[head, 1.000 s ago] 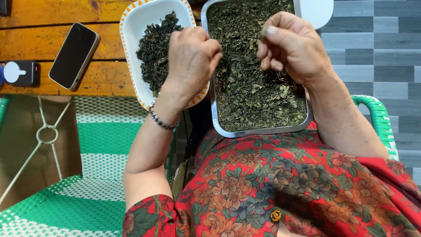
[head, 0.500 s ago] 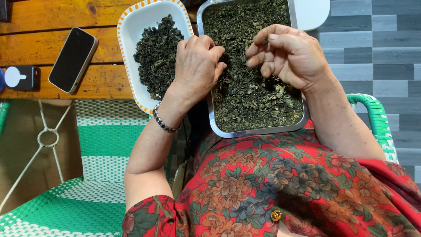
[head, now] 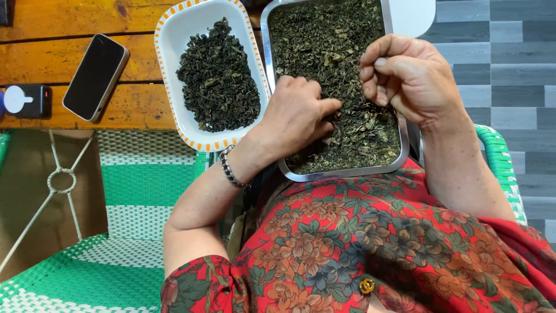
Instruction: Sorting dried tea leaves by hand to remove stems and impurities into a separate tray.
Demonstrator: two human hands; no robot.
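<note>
Sorting in progress. My left hand [head: 298, 116] lies flat, fingers down in the leaves of the steel tray [head: 339, 173]. Right hand [head: 405, 75] curled, pinching something small. White dish [head: 174, 35], left of tray: small sorted pile. Tray mostly full; much remains.

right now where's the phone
In the head view the black phone lies face up on the wooden table at upper left, left of the white dish of dried leaves, with a small black device beside it.
</note>
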